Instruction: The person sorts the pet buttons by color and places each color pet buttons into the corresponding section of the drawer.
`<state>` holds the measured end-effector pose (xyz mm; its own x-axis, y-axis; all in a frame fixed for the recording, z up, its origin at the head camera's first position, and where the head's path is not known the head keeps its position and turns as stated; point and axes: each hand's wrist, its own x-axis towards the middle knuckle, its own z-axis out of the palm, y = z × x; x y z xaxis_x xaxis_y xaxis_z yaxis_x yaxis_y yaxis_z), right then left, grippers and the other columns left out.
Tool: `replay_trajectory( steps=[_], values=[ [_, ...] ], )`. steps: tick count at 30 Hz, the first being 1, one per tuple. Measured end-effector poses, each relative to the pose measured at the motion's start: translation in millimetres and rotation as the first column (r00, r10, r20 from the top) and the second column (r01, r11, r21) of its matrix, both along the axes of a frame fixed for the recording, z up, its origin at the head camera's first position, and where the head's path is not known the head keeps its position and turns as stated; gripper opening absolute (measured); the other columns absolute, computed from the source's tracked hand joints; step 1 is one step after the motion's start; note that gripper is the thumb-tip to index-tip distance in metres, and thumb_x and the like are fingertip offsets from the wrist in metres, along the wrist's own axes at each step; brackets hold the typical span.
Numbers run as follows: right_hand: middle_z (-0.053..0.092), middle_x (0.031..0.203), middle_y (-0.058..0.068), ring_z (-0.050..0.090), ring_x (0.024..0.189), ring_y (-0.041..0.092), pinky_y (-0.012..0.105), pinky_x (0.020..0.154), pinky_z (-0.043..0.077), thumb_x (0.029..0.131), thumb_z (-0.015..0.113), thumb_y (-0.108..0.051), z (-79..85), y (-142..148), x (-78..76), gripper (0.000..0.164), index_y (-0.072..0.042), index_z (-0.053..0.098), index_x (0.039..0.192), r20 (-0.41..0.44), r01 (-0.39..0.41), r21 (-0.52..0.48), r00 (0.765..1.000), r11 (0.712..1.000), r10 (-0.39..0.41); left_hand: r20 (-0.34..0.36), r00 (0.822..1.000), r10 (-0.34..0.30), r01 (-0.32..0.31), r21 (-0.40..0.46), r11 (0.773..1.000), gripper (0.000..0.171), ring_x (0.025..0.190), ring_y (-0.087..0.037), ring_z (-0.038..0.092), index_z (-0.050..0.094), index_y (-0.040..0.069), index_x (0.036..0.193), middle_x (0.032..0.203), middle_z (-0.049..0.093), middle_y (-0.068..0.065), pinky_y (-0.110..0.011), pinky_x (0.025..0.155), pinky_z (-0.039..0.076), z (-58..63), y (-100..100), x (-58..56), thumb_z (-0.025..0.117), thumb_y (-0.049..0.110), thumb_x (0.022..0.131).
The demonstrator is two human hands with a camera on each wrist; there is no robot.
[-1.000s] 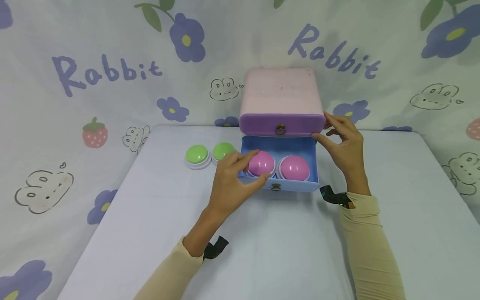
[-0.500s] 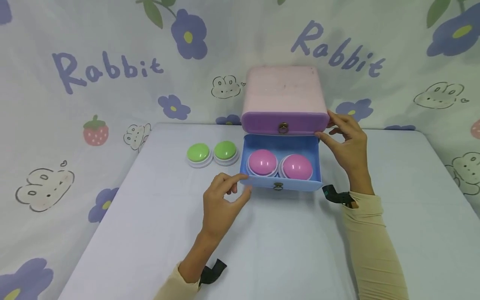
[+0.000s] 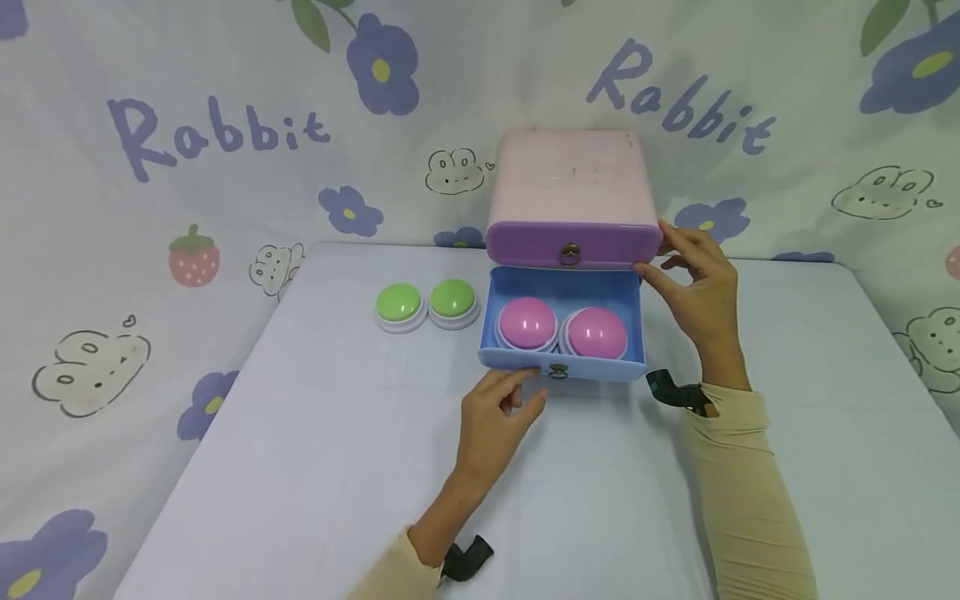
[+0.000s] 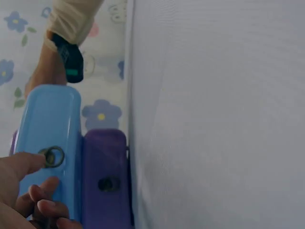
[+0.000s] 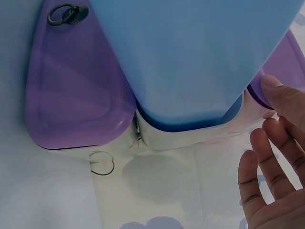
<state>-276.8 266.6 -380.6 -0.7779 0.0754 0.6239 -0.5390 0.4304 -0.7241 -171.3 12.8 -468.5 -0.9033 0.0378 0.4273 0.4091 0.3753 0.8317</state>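
A small pink drawer cabinet (image 3: 570, 175) stands at the back of the table, its blue drawer (image 3: 600, 371) pulled out. Inside the drawer, two pink domed buttons (image 3: 527, 323) with white bases sit side by side. My left hand (image 3: 487, 425) is in front of the drawer, its fingers loosely bent beside the brass ring pull (image 4: 52, 156); a fingertip overlaps the ring in the left wrist view. My right hand (image 3: 701, 287) holds the cabinet's right front corner, thumb on the edge of the upper purple drawer (image 3: 525, 243) and fingers along the side wall.
Two green domed buttons (image 3: 398, 302) with white bases stand on the white table (image 3: 300, 467), left of the cabinet. A lower purple drawer (image 5: 78, 90) lies closed beneath the blue one. A patterned cloth (image 3: 247, 50) hangs close behind.
My left hand has left the pink buttons, drawn back toward me, then moved right to the drawer front. My right hand keeps its place on the cabinet.
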Motion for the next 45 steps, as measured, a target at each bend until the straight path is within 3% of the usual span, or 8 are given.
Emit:
replay_trajectory(
  steps=[11,25,34,45],
  values=[
    [0.061,0.113,0.008,0.058,0.102,0.017,0.023,0.087,0.049,0.077,0.078,0.014,1.3,0.2,-2.4,0.06,0.0,0.061,0.134,-0.022,-0.02,-0.012,1.0,1.0,0.02,0.024,1.0,0.019,-0.02,0.039,0.999,0.013,0.067,-0.01,0.047,0.079,0.009,0.093,0.072,0.048,0.004,-0.021,0.057,0.039,3.7,15.6,-10.1,0.08,0.02,0.087],
    [0.061,0.113,0.004,0.057,0.101,0.012,0.022,0.087,0.048,0.079,0.078,0.012,0.1,0.6,-4.3,0.061,-0.003,0.061,0.135,-0.008,-0.018,-0.02,1.0,1.0,0.018,-0.043,0.997,0.058,-0.054,0.071,0.996,0.009,0.064,-0.008,0.048,0.08,0.006,0.089,0.068,0.052,0.003,-0.02,0.054,0.039,3.7,21.6,-16.7,0.08,0.015,0.087],
    [0.061,0.113,0.017,0.057,0.099,0.016,0.022,0.086,0.047,0.077,0.078,0.015,-0.2,2.6,-2.6,0.061,0.002,0.061,0.133,-0.044,-0.005,0.034,0.999,0.999,0.006,-0.081,0.995,0.05,-0.045,0.061,0.997,0.009,0.063,-0.008,0.048,0.08,0.006,0.089,0.068,0.051,0.003,-0.021,0.053,0.04,3.4,22.8,-24.1,0.079,0.014,0.088],
    [0.062,0.113,0.016,0.057,0.099,0.017,0.022,0.086,0.047,0.077,0.078,0.015,0.2,2.1,-0.5,0.06,0.001,0.061,0.133,-0.036,-0.007,0.015,0.999,1.0,0.008,-0.104,0.993,0.063,-0.057,0.055,0.997,0.01,0.064,-0.009,0.049,0.079,0.005,0.089,0.069,0.052,0.002,-0.02,0.054,0.04,5.8,25.7,-34.3,0.079,0.015,0.088]
  ],
)
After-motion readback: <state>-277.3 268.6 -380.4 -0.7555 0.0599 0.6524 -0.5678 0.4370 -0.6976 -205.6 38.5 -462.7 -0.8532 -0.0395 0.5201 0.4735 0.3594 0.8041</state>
